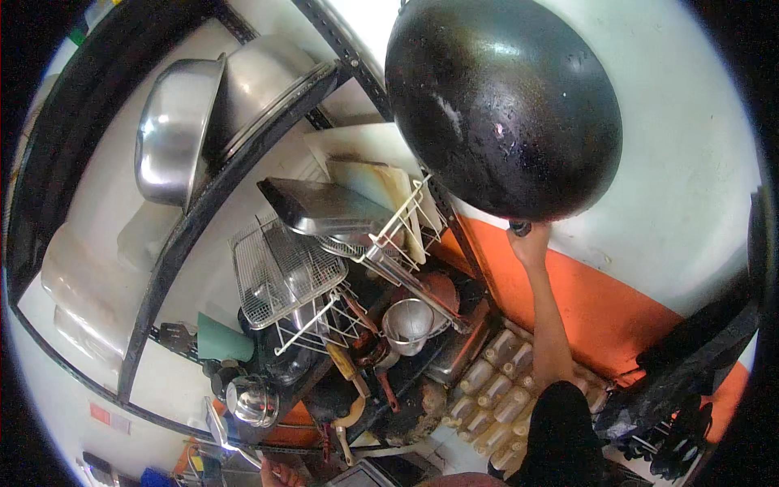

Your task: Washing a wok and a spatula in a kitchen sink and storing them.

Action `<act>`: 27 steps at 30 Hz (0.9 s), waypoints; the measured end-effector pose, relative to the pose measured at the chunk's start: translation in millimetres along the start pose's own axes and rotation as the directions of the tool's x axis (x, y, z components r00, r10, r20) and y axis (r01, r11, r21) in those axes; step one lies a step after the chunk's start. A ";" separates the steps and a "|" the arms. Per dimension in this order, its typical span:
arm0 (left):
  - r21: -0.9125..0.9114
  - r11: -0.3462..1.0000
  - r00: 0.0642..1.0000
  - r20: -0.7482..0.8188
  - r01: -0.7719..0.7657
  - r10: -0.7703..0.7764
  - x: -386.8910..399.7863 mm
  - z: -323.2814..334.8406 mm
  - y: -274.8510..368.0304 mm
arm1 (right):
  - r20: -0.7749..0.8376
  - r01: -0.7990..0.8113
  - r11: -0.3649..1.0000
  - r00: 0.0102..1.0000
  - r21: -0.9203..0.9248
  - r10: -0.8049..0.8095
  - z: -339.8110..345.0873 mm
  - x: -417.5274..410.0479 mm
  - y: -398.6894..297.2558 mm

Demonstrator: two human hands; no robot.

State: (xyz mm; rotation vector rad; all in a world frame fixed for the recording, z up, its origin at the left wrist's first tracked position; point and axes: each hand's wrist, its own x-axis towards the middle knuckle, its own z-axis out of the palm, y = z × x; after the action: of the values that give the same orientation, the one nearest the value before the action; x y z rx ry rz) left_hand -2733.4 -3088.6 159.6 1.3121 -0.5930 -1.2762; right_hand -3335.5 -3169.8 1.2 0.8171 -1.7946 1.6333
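My right hand is raised near the wall and grips the short handle of a large dark wok. The wok's rounded underside faces me, with a few pale marks and a wet sheen. At the bottom edge, my left hand is partly cut off by the frame, its fingers closed round the handle of a long metal utensil. The utensil's wide end points up and left, beside a stack of steel bowls; its exact kind cannot be told.
A black metal rack holds steel basins, a wire basket, a dark tray, cutting boards, a strainer and wooden-handled pans. Several plastic bottles stand on the floor. Black bundled items sit at right.
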 end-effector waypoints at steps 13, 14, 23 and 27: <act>0.254 0.918 0.926 0.304 -0.304 0.223 -14.2 -32.4 -17.3 | -0.289 -0.340 0.835 0.930 -0.433 0.229 -11.0 -134.1 -38.0; 0.218 0.945 0.939 0.300 -0.242 0.171 19.6 -69.2 -40.7 | -0.124 -0.295 0.904 0.955 -0.309 0.269 -25.0 -179.8 -73.0; 0.378 0.776 0.504 0.859 -0.504 -0.091 -17.5 5.9 -40.6 | 0.987 -0.968 0.224 -0.133 -0.110 -0.091 -170.4 -344.4 -343.0; 0.325 0.626 0.427 0.904 -0.709 0.014 -28.7 10.3 -22.7 | 0.818 -0.782 0.397 0.563 0.480 0.118 -145.3 -150.9 -319.0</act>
State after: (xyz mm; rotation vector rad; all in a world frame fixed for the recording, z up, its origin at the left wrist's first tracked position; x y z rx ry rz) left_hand -2758.4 -3061.4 150.6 0.8552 -2.1794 -1.2492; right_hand -2993.2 -3037.1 105.6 1.5722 -1.7238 3.0685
